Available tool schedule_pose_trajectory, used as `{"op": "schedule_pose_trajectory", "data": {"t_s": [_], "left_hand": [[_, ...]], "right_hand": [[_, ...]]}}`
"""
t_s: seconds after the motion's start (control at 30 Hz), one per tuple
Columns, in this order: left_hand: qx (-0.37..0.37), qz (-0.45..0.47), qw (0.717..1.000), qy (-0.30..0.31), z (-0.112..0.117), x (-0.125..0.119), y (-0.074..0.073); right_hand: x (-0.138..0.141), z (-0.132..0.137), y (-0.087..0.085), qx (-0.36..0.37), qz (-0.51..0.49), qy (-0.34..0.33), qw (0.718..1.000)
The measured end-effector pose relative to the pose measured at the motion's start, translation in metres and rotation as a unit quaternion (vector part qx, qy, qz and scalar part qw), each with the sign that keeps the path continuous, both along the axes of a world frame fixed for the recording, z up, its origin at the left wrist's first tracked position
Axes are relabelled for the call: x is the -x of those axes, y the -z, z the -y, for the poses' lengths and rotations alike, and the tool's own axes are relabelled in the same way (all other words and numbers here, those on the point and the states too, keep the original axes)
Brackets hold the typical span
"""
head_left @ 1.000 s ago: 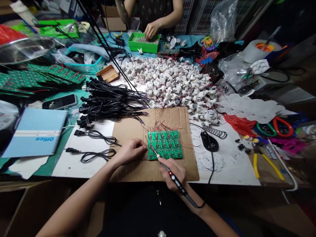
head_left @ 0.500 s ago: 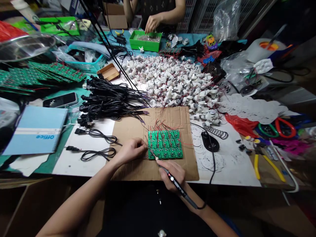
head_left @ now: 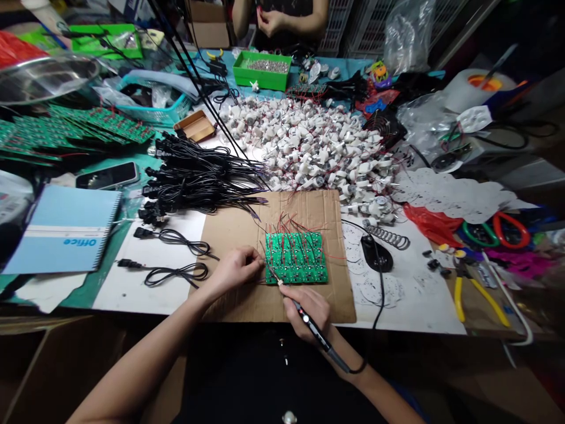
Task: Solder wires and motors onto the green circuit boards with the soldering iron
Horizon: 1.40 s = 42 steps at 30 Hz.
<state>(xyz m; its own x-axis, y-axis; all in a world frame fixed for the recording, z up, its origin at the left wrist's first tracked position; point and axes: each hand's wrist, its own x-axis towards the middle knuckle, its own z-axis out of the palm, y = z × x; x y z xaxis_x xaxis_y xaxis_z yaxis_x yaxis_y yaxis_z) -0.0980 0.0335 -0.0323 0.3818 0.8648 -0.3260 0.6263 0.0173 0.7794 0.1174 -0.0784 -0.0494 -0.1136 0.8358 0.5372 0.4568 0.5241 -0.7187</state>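
Note:
A green circuit board [head_left: 296, 259] with rows of small parts and thin red and black wires lies on a sheet of cardboard [head_left: 241, 221]. My right hand [head_left: 309, 309] is closed around a black soldering iron [head_left: 315, 331], pen-fashion, its tip at the board's lower left part. At the board's left edge my left hand [head_left: 241, 268] is closed in a pinch; what sits between its fingertips is too small to make out. Beside that hand lie two coiled black power cords [head_left: 183, 241] with plugs, one running up to the wrist.
Behind the cardboard spreads a heap of white motor-like parts [head_left: 318, 141], with bundled black cords [head_left: 198, 174] left of it. Pliers [head_left: 461, 297], a black stand [head_left: 376, 253] with a coil spring and a notebook [head_left: 66, 229] lie around. Opposite, a co-worker's hands [head_left: 271, 22] hover behind a green tray [head_left: 260, 81].
The co-worker's hand has lifted out of the green tray and come up near the other hand. My own hands, the soldering iron and the board stay almost where they were.

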Motion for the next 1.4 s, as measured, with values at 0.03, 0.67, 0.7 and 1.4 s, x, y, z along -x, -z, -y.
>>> {"op": "schedule_pose_trajectory", "data": {"t_s": [0.03, 0.67, 0.7, 1.4], "left_hand": [[0.001, 0.000, 1.000, 0.000, 0.000, 0.000, 0.000], [-0.027, 0.009, 1.000, -0.003, 0.004, 0.001, 0.005], [-0.025, 0.008, 1.000, -0.007, 0.004, 0.001, 0.006], [0.011, 0.067, 0.995, -0.073, 0.004, 0.001, 0.013]], "right_hand": [[-0.001, 0.000, 0.000, 0.002, -0.001, 0.002, 1.000], [-0.002, 0.001, -0.001, 0.022, -0.035, 0.038, 0.998], [-0.002, 0.001, -0.001, 0.022, -0.034, 0.038, 0.998], [-0.002, 0.000, -0.002, 0.016, -0.030, 0.030, 0.999]]}}
